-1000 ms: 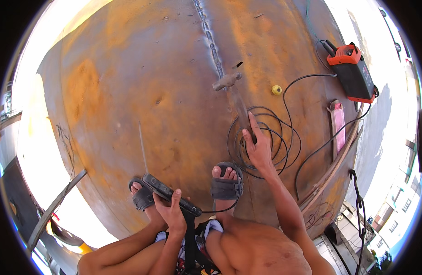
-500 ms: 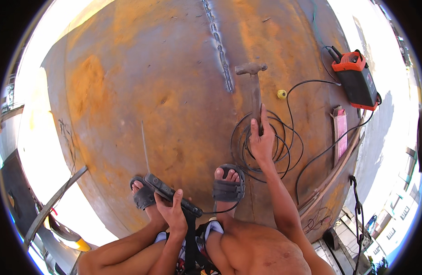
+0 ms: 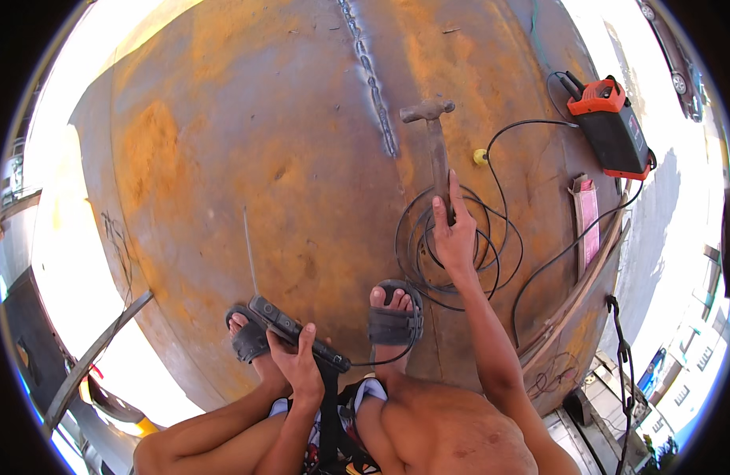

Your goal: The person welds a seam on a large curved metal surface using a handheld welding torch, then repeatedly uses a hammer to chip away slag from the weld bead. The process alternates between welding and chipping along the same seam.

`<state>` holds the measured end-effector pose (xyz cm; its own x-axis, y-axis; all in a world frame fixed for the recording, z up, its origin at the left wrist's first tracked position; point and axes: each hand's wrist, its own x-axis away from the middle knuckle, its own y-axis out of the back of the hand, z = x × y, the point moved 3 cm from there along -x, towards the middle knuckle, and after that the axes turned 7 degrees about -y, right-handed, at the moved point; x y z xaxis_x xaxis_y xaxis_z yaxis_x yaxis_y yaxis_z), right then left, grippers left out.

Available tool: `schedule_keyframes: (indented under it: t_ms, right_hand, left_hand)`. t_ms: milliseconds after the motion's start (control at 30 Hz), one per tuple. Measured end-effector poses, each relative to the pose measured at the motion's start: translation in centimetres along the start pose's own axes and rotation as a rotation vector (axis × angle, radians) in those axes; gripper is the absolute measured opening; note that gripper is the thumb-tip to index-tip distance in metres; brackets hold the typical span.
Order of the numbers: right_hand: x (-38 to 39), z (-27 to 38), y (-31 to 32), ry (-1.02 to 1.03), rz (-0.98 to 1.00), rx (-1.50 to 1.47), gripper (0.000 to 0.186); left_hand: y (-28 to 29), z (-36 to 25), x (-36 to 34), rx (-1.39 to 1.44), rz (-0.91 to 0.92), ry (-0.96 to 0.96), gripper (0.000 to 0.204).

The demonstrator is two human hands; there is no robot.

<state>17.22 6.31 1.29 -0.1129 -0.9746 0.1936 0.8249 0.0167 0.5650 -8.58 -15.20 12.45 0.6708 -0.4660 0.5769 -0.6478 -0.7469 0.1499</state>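
Observation:
My right hand (image 3: pixel 453 237) is closed around the handle of a worn ball-peen hammer (image 3: pixel 430 111), held upright in the view above a coil of black cable (image 3: pixel 416 281). The hammer's head is right of a bright weld bead (image 3: pixel 370 87) on the rusty steel plate (image 3: pixel 182 237). My left hand (image 3: pixel 296 360) grips a black welding electrode holder (image 3: pixel 276 317), low at my lap, with a thin electrode rod (image 3: pixel 249 241) pointing up from it and a cable running off to the right. My sandalled feet are on the plate on either side of the holder.
An orange and black welding machine (image 3: pixel 606 134) sits at the right, above a pink box (image 3: pixel 587 229). A yellow round object (image 3: pixel 480 157) lies near the cable. Wooden strips (image 3: pixel 569 305) and a hanging chain (image 3: pixel 622 348) line the right edge, a curved metal bar (image 3: pixel 103 348) the lower left. A parked car (image 3: pixel 672 59) shows beyond.
My right hand has swung the hammer rightward and a little upward off the weld line, turning it more upright; since half a second ago it shifted slightly up. My left hand is nearly unchanged.

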Motion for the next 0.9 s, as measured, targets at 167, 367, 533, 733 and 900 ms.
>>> schedule_keyframes:
  t_ms: [167,367,533,733,900]
  right_hand:
    - [-0.6,1.1,-0.1,-0.008,0.135,0.045,0.057]
    - [-1.4,0.7,-0.3,-0.054,0.107,0.072,0.057]
    - [-1.8,0.6,-0.7,0.005,0.003,0.003,0.058]
    - [-2.4,1.1,-1.1,-0.043,-0.045,-0.139,0.059]
    - [-2.6,1.7,-0.3,-0.016,0.050,0.027,0.058]
  left_hand:
    - [0.3,0.0,0.1,-0.042,0.020,-0.030,0.036]
    - [0.4,-0.3,0.0,-0.008,0.017,-0.018,0.038]
    - [0.1,-0.5,0.3,0.000,-0.001,-0.026,0.037]
    - [0.2,-0.4,0.3,-0.010,0.001,-0.035,0.038]
    - [0.3,-0.2,0.2,-0.002,-0.006,-0.032,0.037]
